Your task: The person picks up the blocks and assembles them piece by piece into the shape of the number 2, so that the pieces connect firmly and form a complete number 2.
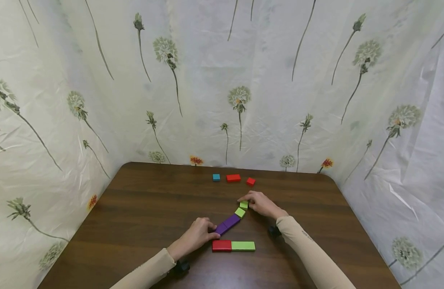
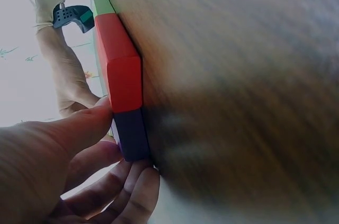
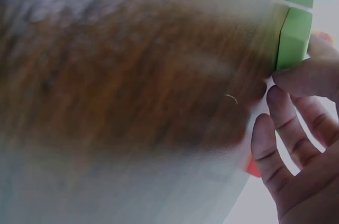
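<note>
A slanting row runs away from me: two purple blocks (image 1: 227, 224) end to end, then a light green block (image 1: 240, 212) and, at the far end, another small green block (image 1: 244, 205). My left hand (image 1: 198, 235) holds the near purple end between thumb and fingers; the left wrist view shows that dark purple end (image 2: 132, 135) by the fingertips. With thumb and index finger my right hand (image 1: 261, 204) pinches the far green block, whose side (image 3: 294, 38) shows in the right wrist view. The other right fingers are loosely bent.
Nearer me, a red block (image 1: 222, 245) and a longer green block (image 1: 243, 246) lie end to end. Along the back of the brown table (image 1: 153, 208) are a blue block (image 1: 216, 177), a red block (image 1: 233, 178) and a smaller red block (image 1: 250, 181). Flowered cloth (image 1: 207, 100) hangs behind.
</note>
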A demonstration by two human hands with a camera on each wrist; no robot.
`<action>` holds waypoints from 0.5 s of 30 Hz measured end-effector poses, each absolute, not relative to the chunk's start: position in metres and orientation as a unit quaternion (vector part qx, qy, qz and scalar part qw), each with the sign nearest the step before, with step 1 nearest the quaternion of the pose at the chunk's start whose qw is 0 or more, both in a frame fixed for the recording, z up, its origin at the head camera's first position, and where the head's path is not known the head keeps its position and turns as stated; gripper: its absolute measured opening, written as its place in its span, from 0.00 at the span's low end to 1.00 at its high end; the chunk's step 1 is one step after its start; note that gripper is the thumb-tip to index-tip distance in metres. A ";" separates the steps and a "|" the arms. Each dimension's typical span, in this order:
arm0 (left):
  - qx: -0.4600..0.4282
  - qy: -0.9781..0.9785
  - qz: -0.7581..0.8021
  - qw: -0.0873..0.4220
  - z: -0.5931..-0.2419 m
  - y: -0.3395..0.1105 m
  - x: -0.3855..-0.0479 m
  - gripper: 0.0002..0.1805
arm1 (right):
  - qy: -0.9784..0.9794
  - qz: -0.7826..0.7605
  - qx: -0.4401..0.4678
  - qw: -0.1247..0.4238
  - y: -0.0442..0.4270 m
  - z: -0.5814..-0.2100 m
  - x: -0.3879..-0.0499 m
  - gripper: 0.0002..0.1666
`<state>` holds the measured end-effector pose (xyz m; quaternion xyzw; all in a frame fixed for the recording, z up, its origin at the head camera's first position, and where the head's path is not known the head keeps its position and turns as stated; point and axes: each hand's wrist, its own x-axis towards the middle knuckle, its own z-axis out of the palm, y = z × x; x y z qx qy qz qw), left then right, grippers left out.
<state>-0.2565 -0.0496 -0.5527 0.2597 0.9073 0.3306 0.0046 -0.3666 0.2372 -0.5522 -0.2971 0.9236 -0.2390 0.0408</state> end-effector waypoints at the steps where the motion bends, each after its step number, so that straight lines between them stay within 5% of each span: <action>1: 0.261 0.907 0.330 0.004 -0.553 -0.050 -0.257 0.17 | 0.923 -0.240 -0.297 0.042 0.237 -0.553 -0.367 0.27; 15: 0.258 0.906 0.335 0.009 -0.549 -0.050 -0.255 0.17 | 0.927 -0.233 -0.292 0.042 0.239 -0.556 -0.367 0.29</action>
